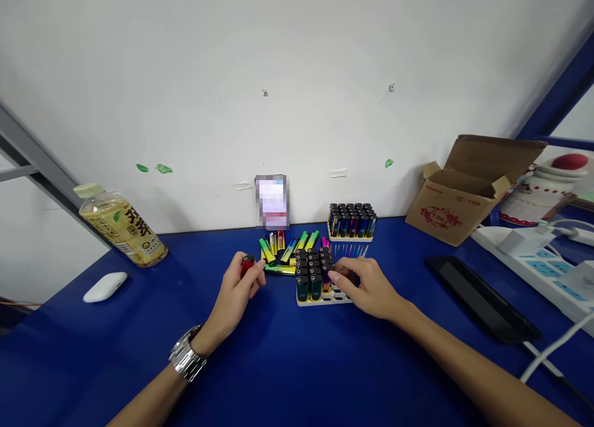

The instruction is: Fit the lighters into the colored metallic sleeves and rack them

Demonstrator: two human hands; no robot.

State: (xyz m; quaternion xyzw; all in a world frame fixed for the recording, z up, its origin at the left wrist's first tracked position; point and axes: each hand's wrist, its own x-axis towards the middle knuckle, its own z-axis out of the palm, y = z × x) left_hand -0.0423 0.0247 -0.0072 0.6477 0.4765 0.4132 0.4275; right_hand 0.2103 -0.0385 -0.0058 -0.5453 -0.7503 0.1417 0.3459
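My left hand is closed around a red lighter with a black top, above the table left of a pale holed tray. Upright dark green lighters fill the tray's left columns. At its right part, my right hand pinches a purple and orange lighter standing in a hole; my fingers partly cover it and the holes behind. Loose lighters in green, yellow, blue and red lie in a heap between my hands, just behind the tray.
Against the wall stand a phone with a blurred screen and a second full lighter tray. A drink bottle and white earbud case lie left. At right are an opened carton, a black device and a power strip.
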